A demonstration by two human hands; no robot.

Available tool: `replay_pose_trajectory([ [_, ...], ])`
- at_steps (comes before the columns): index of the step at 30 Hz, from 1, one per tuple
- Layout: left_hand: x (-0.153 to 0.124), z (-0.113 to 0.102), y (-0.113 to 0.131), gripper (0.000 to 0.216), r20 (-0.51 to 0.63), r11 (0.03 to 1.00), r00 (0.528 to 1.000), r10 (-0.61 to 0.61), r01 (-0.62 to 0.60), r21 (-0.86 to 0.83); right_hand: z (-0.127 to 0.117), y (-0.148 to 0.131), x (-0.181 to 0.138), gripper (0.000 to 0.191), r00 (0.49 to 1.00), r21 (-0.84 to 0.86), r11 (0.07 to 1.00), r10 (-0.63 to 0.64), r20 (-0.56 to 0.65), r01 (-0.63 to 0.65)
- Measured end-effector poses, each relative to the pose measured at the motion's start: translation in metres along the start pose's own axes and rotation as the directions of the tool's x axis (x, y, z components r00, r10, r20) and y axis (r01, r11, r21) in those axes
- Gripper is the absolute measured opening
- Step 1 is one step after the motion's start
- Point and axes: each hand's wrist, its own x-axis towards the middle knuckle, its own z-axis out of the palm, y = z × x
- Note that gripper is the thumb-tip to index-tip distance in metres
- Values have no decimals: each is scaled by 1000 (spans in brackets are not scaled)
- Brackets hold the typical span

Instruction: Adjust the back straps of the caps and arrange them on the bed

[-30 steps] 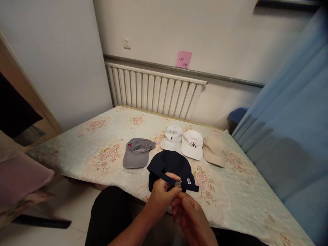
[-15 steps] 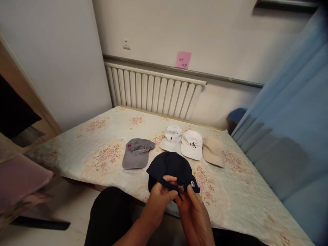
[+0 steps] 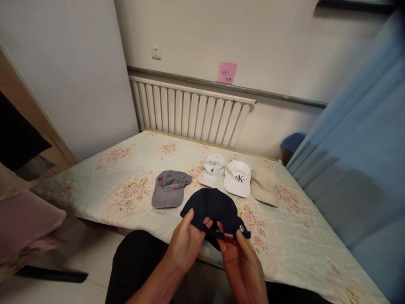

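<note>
Navy cap (image 3: 211,204) on bed (image 3: 126,169) near edge, 6 o'clock of grey cap (image 3: 169,190). Left hand (image 3: 186,242) pinches rear rim; right hand (image 3: 237,257) pinches strap (image 3: 218,233) by buckle (image 3: 242,229). Likely best: strap flat, pull level, rim steadied.

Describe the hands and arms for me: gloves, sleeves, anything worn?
Left hand and right hand are bare: no gloves, no ring or watch visible. Both forearms are uncovered to the frame edge; no sleeve shows.

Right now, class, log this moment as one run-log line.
left hand: grips navy cap | right hand: pinches strap | bed: grey cap, white cap, CK cap, beige cap
</note>
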Motion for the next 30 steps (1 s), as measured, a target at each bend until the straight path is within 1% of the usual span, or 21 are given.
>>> replay_pose_trajectory([
  [2,-1,3,3,29,-34,998,999,-39,37,-46,1,-3,2,22,999,44,999,-2,-43,4],
  [5,-4,6,7,29,-27,986,996,-90,85,-141,2,-6,6,22,995,101,995,10,-101,0],
  [8,-5,7,8,27,-36,972,992,-125,115,-207,3,-8,7,23,993,138,990,25,-114,-9],
  [12,-4,7,6,28,-62,967,990,-131,113,-227,4,-10,5,25,991,198,980,17,-130,9],
  [18,-3,5,3,32,-52,962,993,-107,90,-256,2,-11,8,24,988,232,972,10,-156,27],
  [21,-3,5,2,33,-73,964,990,-122,101,-246,1,-12,9,22,989,217,976,5,-151,28],
  [25,-3,8,2,37,-99,969,987,-128,102,-226,-1,-14,7,23,993,193,980,-14,-114,36],
  [30,-3,7,2,41,-61,972,992,-113,98,-213,0,-14,2,24,998,224,975,21,-65,-6],
])
